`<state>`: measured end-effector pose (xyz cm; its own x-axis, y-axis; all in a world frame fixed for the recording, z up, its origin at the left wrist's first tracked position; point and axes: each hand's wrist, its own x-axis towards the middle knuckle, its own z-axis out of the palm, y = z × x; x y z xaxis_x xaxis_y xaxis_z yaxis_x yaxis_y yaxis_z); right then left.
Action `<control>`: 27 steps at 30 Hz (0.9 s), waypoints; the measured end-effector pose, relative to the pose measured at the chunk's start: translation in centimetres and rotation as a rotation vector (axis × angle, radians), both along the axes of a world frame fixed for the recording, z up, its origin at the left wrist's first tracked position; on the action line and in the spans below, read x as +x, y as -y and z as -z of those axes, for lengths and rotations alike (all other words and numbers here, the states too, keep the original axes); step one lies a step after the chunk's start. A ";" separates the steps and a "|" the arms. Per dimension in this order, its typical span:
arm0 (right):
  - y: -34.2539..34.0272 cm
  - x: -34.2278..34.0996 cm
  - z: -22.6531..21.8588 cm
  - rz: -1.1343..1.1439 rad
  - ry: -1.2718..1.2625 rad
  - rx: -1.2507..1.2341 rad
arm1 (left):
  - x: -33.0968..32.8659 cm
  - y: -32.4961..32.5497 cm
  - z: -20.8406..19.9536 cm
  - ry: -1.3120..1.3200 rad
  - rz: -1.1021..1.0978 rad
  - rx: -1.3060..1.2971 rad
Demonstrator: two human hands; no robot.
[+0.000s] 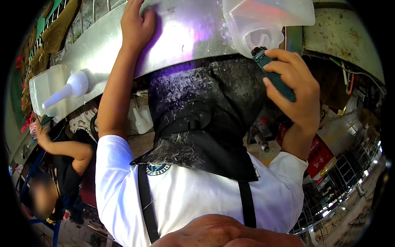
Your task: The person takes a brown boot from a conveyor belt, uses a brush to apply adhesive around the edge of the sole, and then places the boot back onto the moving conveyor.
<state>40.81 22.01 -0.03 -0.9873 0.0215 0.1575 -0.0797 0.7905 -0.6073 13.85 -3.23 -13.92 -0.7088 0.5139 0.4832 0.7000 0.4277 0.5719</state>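
Observation:
My right hand (294,84) is closed round a dark green handheld tool (277,78) with a rough black end. That end is close to the round neck of a translucent white plastic container (284,12) at the table's edge; whether they touch I cannot tell. My left hand (138,24) reaches over the shiny metal table (185,37), its thumb apart from the fingers. Its fingertips run out of the picture at the top, and nothing shows in its palm.
On the left, a white plastic part with a tapered spout (68,88) lies by a clear plastic bin (47,90). A co-worker's arm (66,148) is at lower left. My black apron (205,107), strewn with pale shavings, hangs against the table edge. A red box (317,156) stands to the right.

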 end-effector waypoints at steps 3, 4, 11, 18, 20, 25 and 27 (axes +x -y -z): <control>1.1 0.4 0.9 0.080 -0.098 -0.286 | -0.9 0.1 1.9 0.149 -0.049 0.153; 2.3 0.8 1.9 0.241 -0.022 -0.500 | -1.2 0.1 2.4 0.184 -0.036 0.205; 8.6 -1.2 10.0 0.572 -0.053 -0.472 | -1.3 0.1 2.4 0.218 -0.022 0.179; 9.2 -2.4 8.5 0.488 0.197 -1.145 | -1.4 0.3 3.0 0.291 -0.008 0.270; 10.1 -3.5 8.6 0.503 0.109 -1.017 | -1.4 -0.1 2.9 0.314 -0.019 0.263; 10.4 -5.3 10.6 0.347 0.086 -0.592 | -1.8 0.1 3.2 0.342 -0.009 0.265; 9.3 -5.1 8.2 0.237 0.452 -0.836 | -1.7 0.4 3.2 0.337 -0.015 0.265</control>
